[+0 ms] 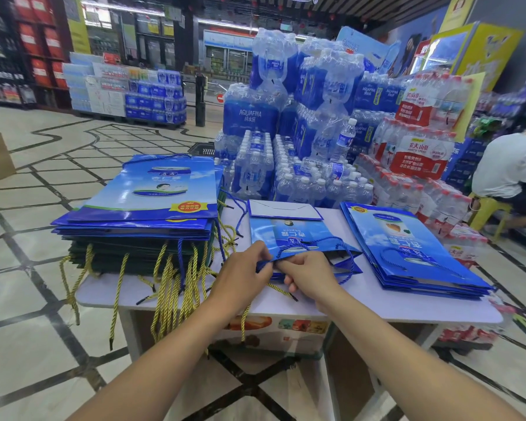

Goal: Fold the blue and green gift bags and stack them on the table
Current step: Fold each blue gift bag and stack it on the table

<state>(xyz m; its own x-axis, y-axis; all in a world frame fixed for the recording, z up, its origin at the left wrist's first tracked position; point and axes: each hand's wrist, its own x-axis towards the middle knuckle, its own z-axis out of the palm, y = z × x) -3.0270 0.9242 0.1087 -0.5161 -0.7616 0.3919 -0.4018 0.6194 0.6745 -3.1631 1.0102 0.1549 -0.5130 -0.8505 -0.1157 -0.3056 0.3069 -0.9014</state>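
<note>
A glossy blue paper gift bag lies mid-table on the white tabletop. The left hand pinches its near edge, and the right hand curls round the same edge. Narrow bare strips part it from the tall blue-over-green bag stack on the left and the low blue bag stack on the right.

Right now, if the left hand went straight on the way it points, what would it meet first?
Probably the blue gift bag that the left hand pinches at its near edge; the right hand sits just beside that line.
</note>
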